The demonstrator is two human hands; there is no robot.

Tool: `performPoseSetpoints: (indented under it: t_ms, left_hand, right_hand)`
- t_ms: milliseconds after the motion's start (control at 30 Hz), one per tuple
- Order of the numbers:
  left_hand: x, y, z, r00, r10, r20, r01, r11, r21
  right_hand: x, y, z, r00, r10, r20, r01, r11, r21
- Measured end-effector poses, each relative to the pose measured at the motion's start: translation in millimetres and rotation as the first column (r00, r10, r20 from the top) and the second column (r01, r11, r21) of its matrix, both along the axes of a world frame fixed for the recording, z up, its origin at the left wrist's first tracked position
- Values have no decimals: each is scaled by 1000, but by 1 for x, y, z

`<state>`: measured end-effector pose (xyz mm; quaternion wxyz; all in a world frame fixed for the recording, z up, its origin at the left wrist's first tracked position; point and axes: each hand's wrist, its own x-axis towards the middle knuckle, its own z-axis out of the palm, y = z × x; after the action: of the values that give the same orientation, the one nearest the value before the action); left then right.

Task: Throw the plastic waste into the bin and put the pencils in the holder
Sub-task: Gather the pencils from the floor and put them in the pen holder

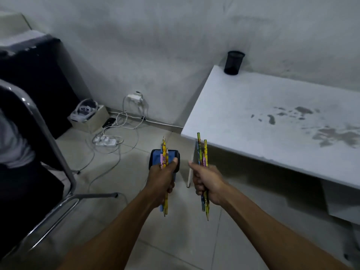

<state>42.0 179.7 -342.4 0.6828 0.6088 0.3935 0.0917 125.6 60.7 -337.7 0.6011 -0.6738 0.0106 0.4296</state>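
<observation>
The left hand [162, 179] is fisted around a small bundle of pencils [164, 152], and the right hand [206, 182] is fisted around a second bundle [202, 151]. The two hands are held side by side above the tiled floor, a gap between them, not touching. Each bundle runs lengthwise away from the person and slightly upward, one end rising beyond the knuckles and the other sticking out below the heel of the hand toward the wrist. In the right hand's bundle the lower ends show sharpened tips pointing back toward the person (the left bundle's tips are harder to make out). Just beyond the left hand, partly hidden by it, a dark bin with a blue lining [155, 156] stands on the floor. The black mesh holder [233, 62] stands well beyond and to the right of the right hand, upright on the far corner of a white table [272, 114] against the wall.
</observation>
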Motion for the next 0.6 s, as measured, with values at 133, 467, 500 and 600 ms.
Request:
performPoseSetpoints:
  t_ms: [133,467,500,600]
  left_hand:
    - [13,-14,82,998,-26,54,28,999,-31]
    - [84,-44,209,988,-13,157,6,999,42]
    - [93,-46,216,986,-12,168,4,999,47]
    - [119,-50,228,987,-22,159,12,998,60]
  right_hand:
    - [13,-22,85,999,-54,5,54,998,17]
    - [84,-70,214,989,-134,56,131,990,60]
    - [93,-73,221,988,-143,61,139,988,73]
    - [121,-81,237,980,-173,94,165,983,86]
